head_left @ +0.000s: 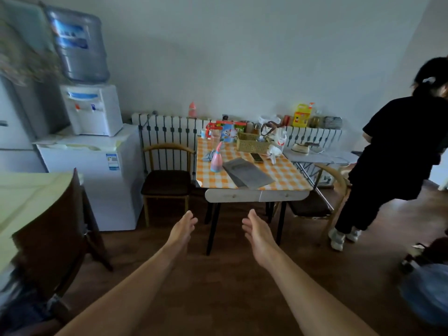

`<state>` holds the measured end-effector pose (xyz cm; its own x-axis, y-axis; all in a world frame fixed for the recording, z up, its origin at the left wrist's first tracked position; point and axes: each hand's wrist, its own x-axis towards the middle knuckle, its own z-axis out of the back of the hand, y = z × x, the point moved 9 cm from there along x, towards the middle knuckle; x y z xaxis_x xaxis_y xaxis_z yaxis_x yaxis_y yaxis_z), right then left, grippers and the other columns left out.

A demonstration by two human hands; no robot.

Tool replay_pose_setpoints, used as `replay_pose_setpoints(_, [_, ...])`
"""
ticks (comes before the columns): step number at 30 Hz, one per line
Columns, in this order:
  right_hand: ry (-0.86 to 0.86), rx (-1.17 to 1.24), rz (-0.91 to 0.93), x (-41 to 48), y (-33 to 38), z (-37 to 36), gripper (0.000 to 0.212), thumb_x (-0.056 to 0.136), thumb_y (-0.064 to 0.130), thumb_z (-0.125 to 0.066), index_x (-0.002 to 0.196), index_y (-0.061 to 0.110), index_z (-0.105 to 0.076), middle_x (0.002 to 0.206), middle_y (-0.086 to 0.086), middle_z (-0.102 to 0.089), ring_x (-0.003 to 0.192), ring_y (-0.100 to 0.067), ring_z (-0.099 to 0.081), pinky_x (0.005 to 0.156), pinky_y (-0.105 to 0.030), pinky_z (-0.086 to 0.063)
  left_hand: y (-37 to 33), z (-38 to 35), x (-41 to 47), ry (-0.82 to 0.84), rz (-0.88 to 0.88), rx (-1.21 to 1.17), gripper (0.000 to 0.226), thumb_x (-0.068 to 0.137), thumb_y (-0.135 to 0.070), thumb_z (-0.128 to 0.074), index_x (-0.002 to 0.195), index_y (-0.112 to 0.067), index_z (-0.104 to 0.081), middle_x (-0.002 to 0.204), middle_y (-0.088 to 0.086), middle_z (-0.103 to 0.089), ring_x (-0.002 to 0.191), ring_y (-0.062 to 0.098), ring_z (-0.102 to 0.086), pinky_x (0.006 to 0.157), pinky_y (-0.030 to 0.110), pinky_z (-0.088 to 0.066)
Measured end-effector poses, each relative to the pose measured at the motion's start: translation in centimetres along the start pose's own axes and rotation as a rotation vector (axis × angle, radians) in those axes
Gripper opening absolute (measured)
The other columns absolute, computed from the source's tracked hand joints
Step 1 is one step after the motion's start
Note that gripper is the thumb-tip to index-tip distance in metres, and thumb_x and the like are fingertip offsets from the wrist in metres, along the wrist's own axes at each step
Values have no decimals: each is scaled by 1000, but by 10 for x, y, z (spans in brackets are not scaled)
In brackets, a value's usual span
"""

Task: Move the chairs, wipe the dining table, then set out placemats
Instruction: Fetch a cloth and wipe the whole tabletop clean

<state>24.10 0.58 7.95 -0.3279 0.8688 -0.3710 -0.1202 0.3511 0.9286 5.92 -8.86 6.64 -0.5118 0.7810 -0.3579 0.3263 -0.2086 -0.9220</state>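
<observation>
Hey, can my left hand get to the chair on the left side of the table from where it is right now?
Probably yes. The left hand is open and empty, and only bare floor lies between it and the chair, which stands between the white fridge and the table. It is not touching yet.

home dining corner | far wall: radiator [169,128] behind table [286,177] with checked cloth, chairs [167,183] either side | left: fridge [97,180] topped by water dispenser [93,110] | wood floor [218,287]
</observation>
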Motion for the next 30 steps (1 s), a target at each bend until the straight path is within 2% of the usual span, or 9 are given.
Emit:
replay_pose_setpoints(10, [102, 56, -1, 173, 81, -52, 48, 100, 41, -38, 140, 15, -41, 139, -2, -48, 129, -17, -45, 114, -35, -29, -84, -10, 161, -145, -39, -28, 51, 102, -38, -28, 146, -11, -33, 151, 3, -37, 142, 20, -29, 119, 35, -16])
replay_pose_setpoints(16, [174, -47, 25, 292, 113, -76, 47, 96, 50, -37, 129, 20, -52, 125, 2, -59, 113, -12, -54, 108, -36, -36, -111, -28, 259, -197, -52, -36, 51, 102, -39, -29, 146, -14, -32, 152, 2, -35, 143, 19, -28, 120, 37, -15])
replay_pose_setpoints(17, [187, -62, 11, 304, 121, -78, 44, 98, 47, -36, 126, 18, -53, 118, 2, -60, 107, -11, -56, 102, -31, -41, -116, -30, 273, -206, -53, -36, 51, 102, -38, -30, 146, -14, -32, 152, 2, -36, 142, 19, -28, 120, 37, -15])
replay_pose_setpoints(19, [225, -93, -4, 339, 143, -83, 33, 101, 40, -34, 115, 18, -53, 95, 5, -62, 86, -5, -58, 75, -17, -49, -129, -35, 311, -219, -59, -40, 50, 102, -37, -30, 146, -14, -32, 151, 2, -37, 142, 19, -29, 119, 37, -16])
replay_pose_setpoints(21, [220, -105, 6, 360, 164, -87, 24, 102, 36, -32, 108, 21, -50, 82, 9, -56, 71, 1, -54, 52, -11, -47, -137, -36, 339, -225, -59, -48, 50, 102, -37, -30, 146, -14, -32, 151, 2, -37, 142, 19, -29, 119, 37, -16])
replay_pose_setpoints(24, [240, -103, -20, 406, 174, -101, 30, 102, 36, -32, 119, 19, -51, 79, 10, -54, 67, 2, -53, 41, -7, -44, -141, -33, 388, -252, -19, -54, 49, 102, -37, -31, 145, -13, -34, 151, 3, -37, 142, 20, -29, 119, 37, -16])
replay_pose_setpoints(26, [230, -107, -28, 447, 177, -113, 38, 102, 38, -33, 127, 16, -51, 84, 9, -58, 70, 2, -54, 43, -11, -44, -147, -28, 422, -268, 13, -50, 49, 102, -37, -31, 145, -14, -35, 151, 3, -37, 142, 20, -30, 120, 38, -16])
replay_pose_setpoints(28, [246, -76, -26, 486, 184, -131, 44, 100, 41, -35, 135, 17, -47, 100, 1, -63, 83, -1, -58, 53, -17, -45, -156, -23, 461, -274, 23, -41, 49, 101, -37, -32, 144, -14, -36, 151, 2, -38, 141, 20, -30, 120, 39, -16])
replay_pose_setpoints(30, [204, -60, -44, 521, 187, -142, 46, 100, 36, -37, 135, 8, -48, 118, -19, -59, 101, -20, -60, 70, -33, -52, -164, -16, 496, -282, 43, -31, 48, 101, -36, -34, 144, -14, -37, 150, 3, -39, 141, 20, -32, 119, 38, -18])
